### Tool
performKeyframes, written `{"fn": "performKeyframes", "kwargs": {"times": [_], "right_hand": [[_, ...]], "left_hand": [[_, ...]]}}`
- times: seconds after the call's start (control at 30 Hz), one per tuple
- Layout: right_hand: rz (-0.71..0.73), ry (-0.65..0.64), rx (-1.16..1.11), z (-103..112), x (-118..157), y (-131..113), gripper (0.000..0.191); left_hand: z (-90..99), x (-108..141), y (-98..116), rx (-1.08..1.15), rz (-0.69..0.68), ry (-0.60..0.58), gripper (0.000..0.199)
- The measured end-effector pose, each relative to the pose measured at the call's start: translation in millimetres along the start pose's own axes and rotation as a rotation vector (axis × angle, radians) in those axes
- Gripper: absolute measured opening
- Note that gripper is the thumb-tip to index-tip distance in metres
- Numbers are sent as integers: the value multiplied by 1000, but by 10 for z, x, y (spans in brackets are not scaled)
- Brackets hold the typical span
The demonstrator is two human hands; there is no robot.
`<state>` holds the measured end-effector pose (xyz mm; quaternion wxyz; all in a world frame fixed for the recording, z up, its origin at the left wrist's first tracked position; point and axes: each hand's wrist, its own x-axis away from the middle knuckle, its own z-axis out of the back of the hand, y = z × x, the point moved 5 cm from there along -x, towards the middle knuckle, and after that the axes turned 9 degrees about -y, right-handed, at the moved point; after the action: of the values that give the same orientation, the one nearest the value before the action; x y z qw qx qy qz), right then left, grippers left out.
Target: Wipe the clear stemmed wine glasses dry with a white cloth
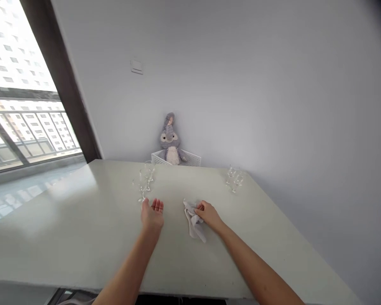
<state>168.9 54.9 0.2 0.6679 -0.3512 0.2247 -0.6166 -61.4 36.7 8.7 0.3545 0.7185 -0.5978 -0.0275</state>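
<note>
A crumpled light grey cloth (195, 224) lies near the middle of the table. My right hand (207, 212) pinches its upper right part, fingers closed on the fabric. To the left, my left hand (153, 214) is palm up with its fingers apart, holding nothing. Just beyond that hand stand several clear stemmed glasses (145, 180) in a loose row; the nearest one's base is close to my thumb, and whether they touch I cannot tell. More clear stemmed glasses (235, 180) stand together at the far right of the table.
The pale table (92, 237) reaches to a plain wall. Behind its far edge, a grey plush toy (171, 142) sits in a white perforated basket (193, 159). A dark-framed window with a railing is on the left. A wall switch (136, 66) is above.
</note>
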Motion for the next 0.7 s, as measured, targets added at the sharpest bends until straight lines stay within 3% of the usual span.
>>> {"fn": "performKeyframes", "kwargs": {"times": [0.13,0.3,0.5,0.7], "right_hand": [[3,31,-470,7,-41,63,44],[-83,101,-844,-15,-31,187,47],[-133,-116,-699,-60,60,243,33],[-43,-187,-690,-52,146,214,30]], "left_hand": [[80,-270,215,67,102,-37,42],[11,-361,259,134,85,-136,50],[-34,-422,304,206,41,-206,44],[-81,-487,405,289,11,-266,36]]}}
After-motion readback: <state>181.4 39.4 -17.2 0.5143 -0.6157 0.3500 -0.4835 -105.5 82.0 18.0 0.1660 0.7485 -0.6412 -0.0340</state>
